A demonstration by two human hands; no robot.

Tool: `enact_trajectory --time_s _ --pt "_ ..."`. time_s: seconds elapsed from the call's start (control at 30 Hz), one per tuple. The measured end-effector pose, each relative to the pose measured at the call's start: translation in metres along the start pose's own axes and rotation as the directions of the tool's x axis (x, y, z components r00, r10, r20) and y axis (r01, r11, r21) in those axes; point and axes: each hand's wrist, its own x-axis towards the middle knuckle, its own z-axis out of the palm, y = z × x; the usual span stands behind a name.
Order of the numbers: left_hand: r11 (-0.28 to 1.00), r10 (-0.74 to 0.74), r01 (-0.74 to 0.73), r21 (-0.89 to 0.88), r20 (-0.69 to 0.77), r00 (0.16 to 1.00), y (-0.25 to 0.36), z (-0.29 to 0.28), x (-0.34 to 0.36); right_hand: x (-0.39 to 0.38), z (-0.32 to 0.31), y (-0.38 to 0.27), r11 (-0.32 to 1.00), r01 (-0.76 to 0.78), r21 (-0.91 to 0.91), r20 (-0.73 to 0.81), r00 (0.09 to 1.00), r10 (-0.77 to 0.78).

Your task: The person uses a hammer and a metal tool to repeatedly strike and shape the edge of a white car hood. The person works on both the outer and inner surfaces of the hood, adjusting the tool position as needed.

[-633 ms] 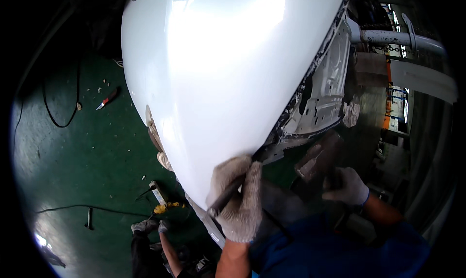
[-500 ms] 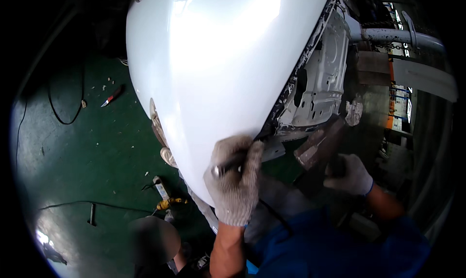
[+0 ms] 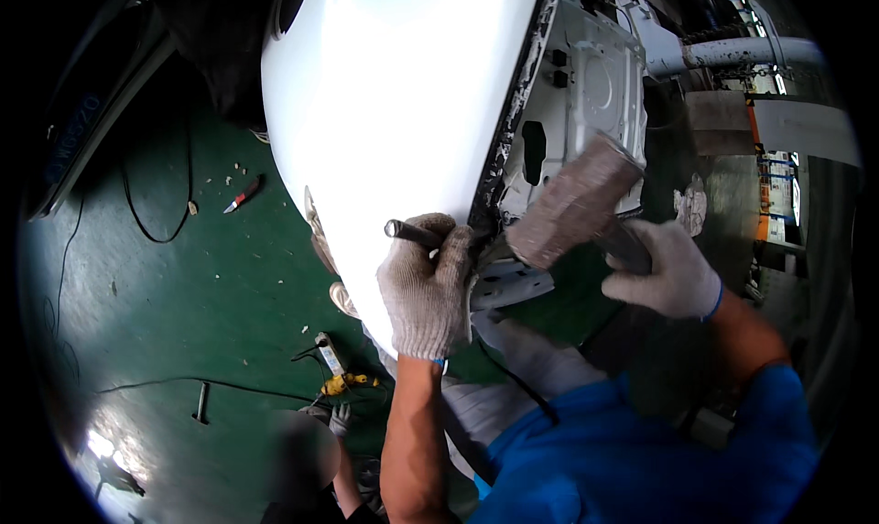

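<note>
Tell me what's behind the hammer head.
Past the hammer head's upper edge, a pale metal panel shows; below it, green floor. Whatever lies directly behind the head is covered and cannot be seen.

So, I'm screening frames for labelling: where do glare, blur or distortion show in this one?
Head view: glare washes out the white panel; head view: the hammer looks smeared, a co-worker's head blurred; head view: corners black, edges bowed near the rim.

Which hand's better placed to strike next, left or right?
Right, I'd judge. The right hand grips the hammer, its head pointing toward the left hand. The left looks occupied: it's closed around a metal rod near the edge of the white panel.
</note>
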Motion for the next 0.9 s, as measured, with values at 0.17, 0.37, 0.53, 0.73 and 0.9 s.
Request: enact_trajectory --time_s 0.17,0.37,0.53,0.73,0.9 --pt "0.993 0.113 -0.114 0.025 0.037 0.993 -0.010 0.004 0.005 0.029 -0.044 -0.063 0.810 0.350 -0.471 0.031 0.924 -0.382" --pt "0.992 0.125 -0.123 -0.028 0.084 0.989 -0.002 0.031 0.004 0.020 -0.095 -0.179 0.460 0.284 -0.841 -0.092 0.764 -0.639" --pt "0.998 0.017 -0.019 -0.068 -0.028 0.999 -0.018 0.002 0.003 0.061 -0.055 -0.218 0.178 0.474 -0.863 0.273 0.732 -0.624" --pt "1.000 -0.010 0.010 -0.010 -0.035 0.999 -0.013 -0.006 -0.009 0.084 -0.060 -0.183 0.421 0.371 -0.828 0.178 0.885 -0.430" --pt "0.970 -0.039 0.000 -0.242 -0.157 0.987 0.005 -0.029 -0.033 0.067 -0.063 -0.171 0.672 0.335 -0.661 -0.015 0.889 -0.458"
